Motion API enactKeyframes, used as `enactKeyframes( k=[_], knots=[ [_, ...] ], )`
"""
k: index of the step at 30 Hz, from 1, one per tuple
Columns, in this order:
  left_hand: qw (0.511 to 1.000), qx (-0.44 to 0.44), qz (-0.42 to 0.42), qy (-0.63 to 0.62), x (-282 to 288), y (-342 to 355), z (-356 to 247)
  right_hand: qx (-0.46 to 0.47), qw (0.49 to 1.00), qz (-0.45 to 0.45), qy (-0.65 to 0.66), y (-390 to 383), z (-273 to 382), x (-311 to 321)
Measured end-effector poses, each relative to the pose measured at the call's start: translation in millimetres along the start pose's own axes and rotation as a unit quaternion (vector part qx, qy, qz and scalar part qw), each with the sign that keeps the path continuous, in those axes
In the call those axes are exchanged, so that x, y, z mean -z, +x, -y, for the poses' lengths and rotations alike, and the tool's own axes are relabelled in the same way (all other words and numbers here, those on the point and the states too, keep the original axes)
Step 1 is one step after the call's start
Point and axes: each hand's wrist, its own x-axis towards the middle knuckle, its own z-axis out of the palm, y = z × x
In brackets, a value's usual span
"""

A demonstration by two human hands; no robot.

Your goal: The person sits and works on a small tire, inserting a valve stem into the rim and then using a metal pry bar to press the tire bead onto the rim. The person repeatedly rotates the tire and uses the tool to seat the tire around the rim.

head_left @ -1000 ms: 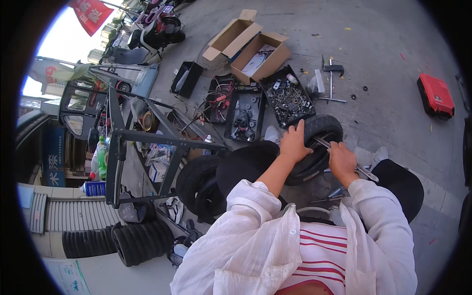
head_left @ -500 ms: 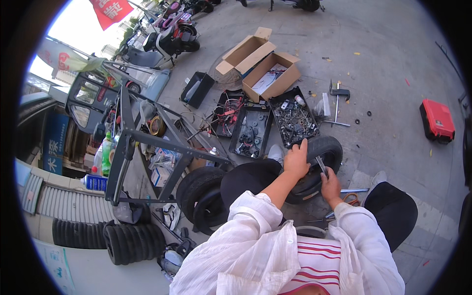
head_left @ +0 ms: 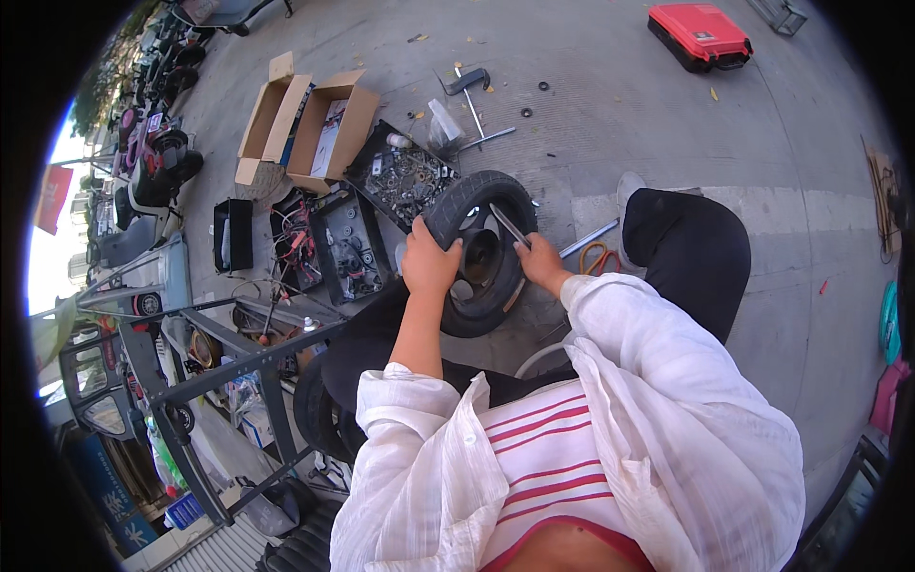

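A small black wheel with its tyre (head_left: 515, 195) stands tilted between my knees, its hub side facing up toward me. My left hand (head_left: 431, 259) grips the tyre at its left edge, thumb near the rim. In my right hand (head_left: 541, 264) is a flat metal tyre lever (head_left: 509, 226), its far end at the gap between the tyre and the rim. My right fingers are closed around the lever's near end. Just right of that hand lie scissors (head_left: 598, 257) with orange handles and a silver metal tube (head_left: 589, 237).
Beyond the wheel sit a black tray of small metal parts (head_left: 405, 173), another black tray (head_left: 349, 250) and an open cardboard box (head_left: 331, 129). A T-handled wrench (head_left: 474, 107) lies behind. The red tool case (head_left: 701, 36) is farther off. A dark metal frame (head_left: 205, 381) stands at left.
The view has turned, so the ground things have shifted left and the red case up. Both hands keep their hold on the tyre and lever. The wheel now shows more of its hub face.
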Motion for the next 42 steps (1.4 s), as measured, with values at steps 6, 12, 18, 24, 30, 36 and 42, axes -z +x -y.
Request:
enactKeyframes(
  k=[6, 12, 18, 24, 30, 36, 42],
  knots=[
    [0.987, -0.063, 0.02, -0.149, 6.7, -3.3, -15.3, -0.06, 0.979, -0.145, 0.131, 19.6, 5.6, 34.6],
    [0.956, -0.134, 0.084, -0.245, -2.1, -1.4, -19.9, -0.018, 0.928, -0.034, 0.37, 9.4, 108.6, 151.5],
    [0.835, -0.042, 0.195, -0.512, -33.3, -10.0, -19.8, 0.13, 0.943, 0.029, 0.305, -25.5, 172.3, 244.4],
    [0.825, 0.114, 0.307, -0.46, -21.8, -13.8, -20.2, 0.09, 0.905, -0.015, 0.415, -21.6, 172.1, 257.2],
    [0.781, 0.178, 0.335, -0.497, -35.1, -7.2, -6.7, 0.137, 0.904, 0.032, 0.404, -26.7, 181.6, 259.5],
    [0.842, 0.066, 0.296, -0.445, -65.2, -5.1, 5.8, 0.15, 0.894, 0.037, 0.422, -32.1, 186.6, 261.2],
    [0.858, 0.025, 0.274, -0.434, -58.2, -16.8, -41.3, 0.149, 0.894, 0.017, 0.422, -29.8, 184.1, 264.2]
  ],
)
